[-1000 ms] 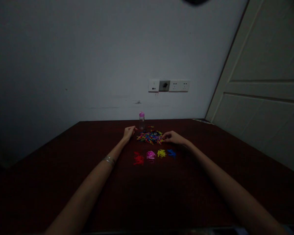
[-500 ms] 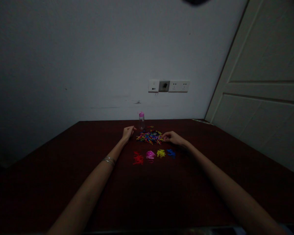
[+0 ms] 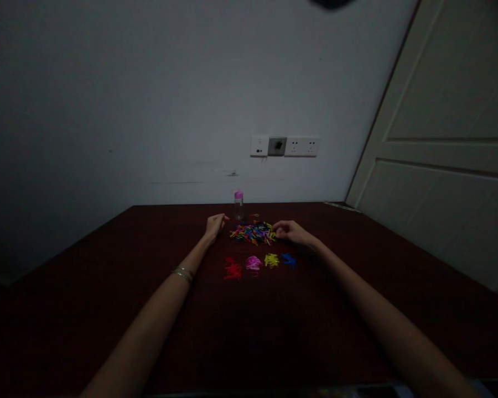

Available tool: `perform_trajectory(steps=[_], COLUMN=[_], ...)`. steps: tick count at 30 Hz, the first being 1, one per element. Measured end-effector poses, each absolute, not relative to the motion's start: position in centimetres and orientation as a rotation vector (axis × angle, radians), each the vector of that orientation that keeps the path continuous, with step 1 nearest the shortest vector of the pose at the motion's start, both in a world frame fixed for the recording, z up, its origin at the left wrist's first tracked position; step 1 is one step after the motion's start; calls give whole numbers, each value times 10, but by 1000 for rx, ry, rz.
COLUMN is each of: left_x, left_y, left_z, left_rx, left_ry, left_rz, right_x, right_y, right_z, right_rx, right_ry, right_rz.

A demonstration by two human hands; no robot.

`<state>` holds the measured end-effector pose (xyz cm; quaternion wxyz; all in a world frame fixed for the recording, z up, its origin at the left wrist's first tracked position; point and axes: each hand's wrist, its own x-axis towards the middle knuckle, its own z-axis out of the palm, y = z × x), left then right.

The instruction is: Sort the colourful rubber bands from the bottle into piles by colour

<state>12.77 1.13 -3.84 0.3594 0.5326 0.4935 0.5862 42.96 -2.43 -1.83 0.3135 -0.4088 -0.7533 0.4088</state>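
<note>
A mixed heap of small, thin, many-coloured clip-like pieces (image 3: 253, 233) lies on the dark table. At its right edge is my right hand (image 3: 288, 231), closed with the fingertips together against the pieces; what they pinch is too small to make out. My left hand (image 3: 216, 224) rests just left of the heap, its fingers curled in and their contents hidden. Nearer to me lie sorted piles in a row: red pieces (image 3: 233, 269), pink pieces (image 3: 253, 263), yellow pieces (image 3: 271, 260) and blue pieces (image 3: 289, 260).
Behind the heap stands a clear bottle with a pink cap (image 3: 239, 205). A few loose pieces (image 3: 254, 215) lie beside it. The dark red table (image 3: 240, 326) meets a wall with socket plates (image 3: 301, 146). A pale door (image 3: 440, 149) is at the right.
The whole view has shifted very slightly. Both hands stay in nearly the same places, and the heap and piles look the same.
</note>
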Motion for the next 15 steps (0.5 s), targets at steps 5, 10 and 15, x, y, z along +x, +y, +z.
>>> perform_trajectory(steps=[5, 10, 15], left_x=[129, 131, 132], left_y=[9, 7, 5], left_z=[-37, -34, -34], left_rx=[1354, 1334, 1349], left_ry=[1270, 1266, 1259], left_rz=[1504, 1493, 1475], right_x=[427, 431, 431], right_y=[-27, -33, -41], right_z=[-14, -4, 10], right_rx=[-1087, -1094, -944], right_ry=[-1950, -2001, -2110], right_rz=[1097, 1169, 1372])
